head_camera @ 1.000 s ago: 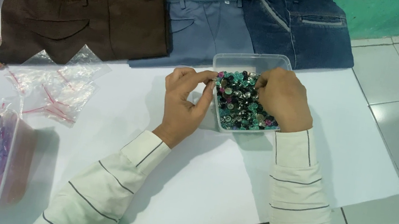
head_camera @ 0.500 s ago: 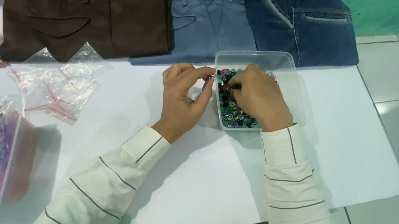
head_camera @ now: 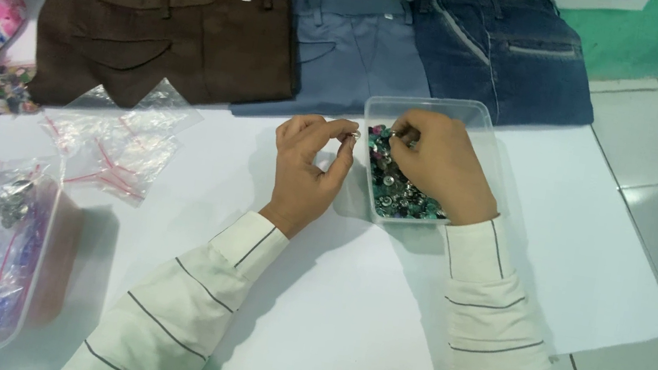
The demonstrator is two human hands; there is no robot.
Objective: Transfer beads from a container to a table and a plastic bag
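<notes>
Three pairs of trousers [head_camera: 342,46] lie far; one clear box [head_camera: 480,121] of buttons [head_camera: 399,189]. Left hand [head_camera: 309,169] pinches one small button; right hand [head_camera: 442,163] curls, fingers in the box.

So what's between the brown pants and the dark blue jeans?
In the head view, the light blue trousers lie between the brown trousers and the dark blue jeans.

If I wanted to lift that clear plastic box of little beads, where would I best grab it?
Take the clear box by its two long side walls just under the rim, coming from above. It stands upright and open-topped on the white table, so a level grip keeps the beads in. The right hand now covers much of it; the far end is free.
</notes>
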